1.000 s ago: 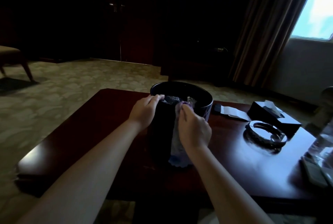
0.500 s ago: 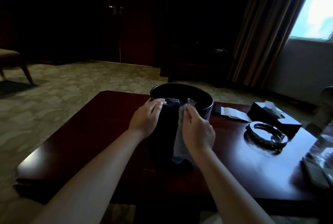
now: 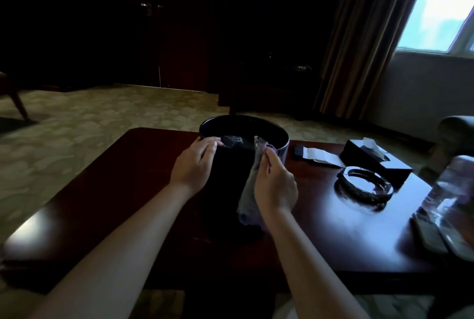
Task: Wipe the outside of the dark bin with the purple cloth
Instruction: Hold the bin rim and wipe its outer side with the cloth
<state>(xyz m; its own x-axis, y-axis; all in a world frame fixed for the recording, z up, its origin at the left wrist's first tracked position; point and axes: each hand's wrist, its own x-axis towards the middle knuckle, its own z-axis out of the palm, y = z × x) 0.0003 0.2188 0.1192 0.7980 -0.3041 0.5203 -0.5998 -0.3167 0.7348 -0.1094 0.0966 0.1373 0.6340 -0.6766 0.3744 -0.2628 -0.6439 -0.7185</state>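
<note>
Dim hotel-room light falls on the dark red table (image 3: 107,190), where the dark bin (image 3: 230,190) stands upright near its middle, long axis vertical, mouth facing up. Nearest, the right hand (image 3: 275,185) pinches the purple cloth (image 3: 247,203) against the bin's near wall; over the last second that grip has slid slightly rightward and the cloth hangs longer, so wiping is under way. The left hand (image 3: 193,164) still steadies the rim, fingers curled over it. Beyond sits a glass ashtray (image 3: 364,185).
</note>
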